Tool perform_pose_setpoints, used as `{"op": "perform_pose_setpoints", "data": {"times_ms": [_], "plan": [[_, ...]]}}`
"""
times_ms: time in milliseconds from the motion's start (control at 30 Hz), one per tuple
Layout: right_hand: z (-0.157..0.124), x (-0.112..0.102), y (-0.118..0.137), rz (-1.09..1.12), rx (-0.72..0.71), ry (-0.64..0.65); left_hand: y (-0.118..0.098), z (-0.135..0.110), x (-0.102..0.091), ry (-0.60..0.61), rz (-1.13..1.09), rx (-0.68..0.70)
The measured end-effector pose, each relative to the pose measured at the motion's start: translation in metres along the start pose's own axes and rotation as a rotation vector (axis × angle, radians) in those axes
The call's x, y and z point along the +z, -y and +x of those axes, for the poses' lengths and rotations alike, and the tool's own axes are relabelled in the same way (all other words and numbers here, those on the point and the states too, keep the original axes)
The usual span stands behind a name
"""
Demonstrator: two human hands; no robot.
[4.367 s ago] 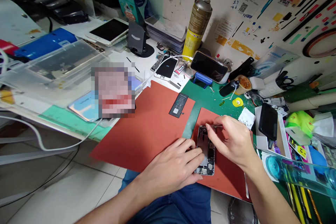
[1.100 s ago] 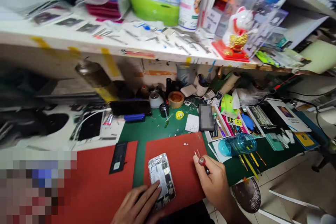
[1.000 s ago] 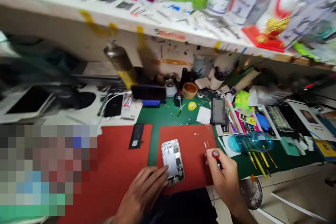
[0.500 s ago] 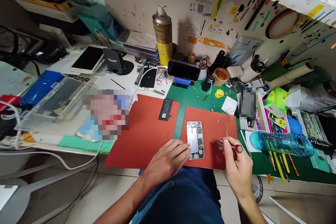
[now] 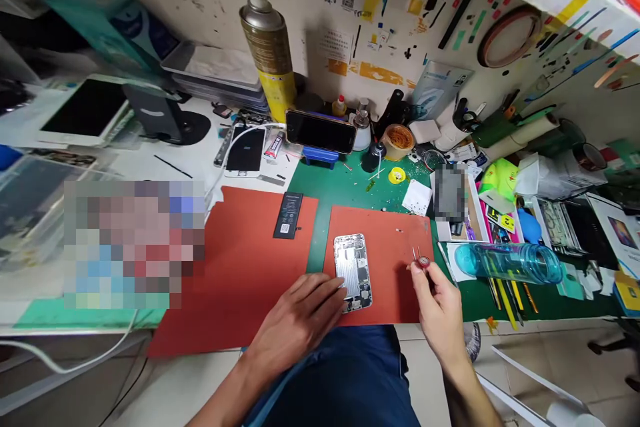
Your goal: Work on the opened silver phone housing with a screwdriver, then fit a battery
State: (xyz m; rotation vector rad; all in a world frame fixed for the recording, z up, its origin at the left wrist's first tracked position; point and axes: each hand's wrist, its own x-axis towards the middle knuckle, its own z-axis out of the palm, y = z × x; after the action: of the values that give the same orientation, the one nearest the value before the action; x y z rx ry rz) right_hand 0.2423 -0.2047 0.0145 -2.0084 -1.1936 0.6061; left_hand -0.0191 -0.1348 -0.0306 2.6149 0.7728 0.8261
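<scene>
An opened phone housing (image 5: 353, 273) lies on the right red mat, its metal plate and inner parts facing up. My left hand (image 5: 305, 310) rests palm down at its lower left, fingers stretched out and fingertips touching the housing's edge. To the right, my right hand (image 5: 439, 293) pinches a small screwdriver (image 5: 423, 261) whose round red cap faces up; its shaft and tip are hidden. Two thin metal pins (image 5: 416, 252) show just beyond those fingers. A black phone battery (image 5: 289, 215) lies on the left red mat (image 5: 240, 267).
A phone (image 5: 320, 132) leans on a blue stand at the back, beside a spray can (image 5: 270, 53). On the right are a clear blue bottle (image 5: 510, 262), several thin tools and a white parts tray (image 5: 475, 213). A white cable (image 5: 65, 363) hangs at the left edge.
My right hand has turned the screwdriver from lying sideways to standing more upright, red cap up. My left hand stays at the housing. The view has shifted, moving the scene leftward.
</scene>
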Motion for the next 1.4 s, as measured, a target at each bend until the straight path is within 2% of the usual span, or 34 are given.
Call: {"op": "perform_pose_setpoints", "data": {"times_ms": [100, 200, 300, 433, 667, 800, 1100, 1233, 1400], "plan": [[0.021, -0.003, -0.005, -0.108, 0.022, 0.009, 0.001, -0.001, 0.001, -0.008, 0.038, 0.007], [0.050, -0.004, -0.010, -0.222, -0.058, 0.007, 0.001, 0.000, 0.001, 0.007, 0.041, 0.011], [0.076, -0.002, -0.013, -0.247, -0.080, 0.026, 0.001, 0.001, 0.000, 0.030, 0.042, 0.011], [0.090, -0.003, -0.018, -0.269, -0.051, 0.015, 0.000, 0.001, 0.000, 0.033, 0.038, -0.004], [0.074, -0.043, -0.034, -0.358, 0.085, -0.167, 0.007, -0.007, -0.001, -0.022, -0.111, -0.025], [0.051, -0.055, -0.037, -0.388, 0.112, -0.167, 0.011, -0.007, -0.003, -0.018, -0.182, -0.042], [0.001, -0.023, -0.046, -0.420, 0.067, 0.024, 0.009, 0.000, -0.002, -0.050, -0.189, -0.045], [-0.002, -0.016, -0.048, -0.455, 0.059, 0.018, 0.012, -0.003, 0.000, -0.066, -0.170, -0.020], [0.004, -0.013, -0.047, -0.480, 0.052, -0.055, 0.021, -0.005, 0.003, -0.070, -0.127, 0.050]]}}
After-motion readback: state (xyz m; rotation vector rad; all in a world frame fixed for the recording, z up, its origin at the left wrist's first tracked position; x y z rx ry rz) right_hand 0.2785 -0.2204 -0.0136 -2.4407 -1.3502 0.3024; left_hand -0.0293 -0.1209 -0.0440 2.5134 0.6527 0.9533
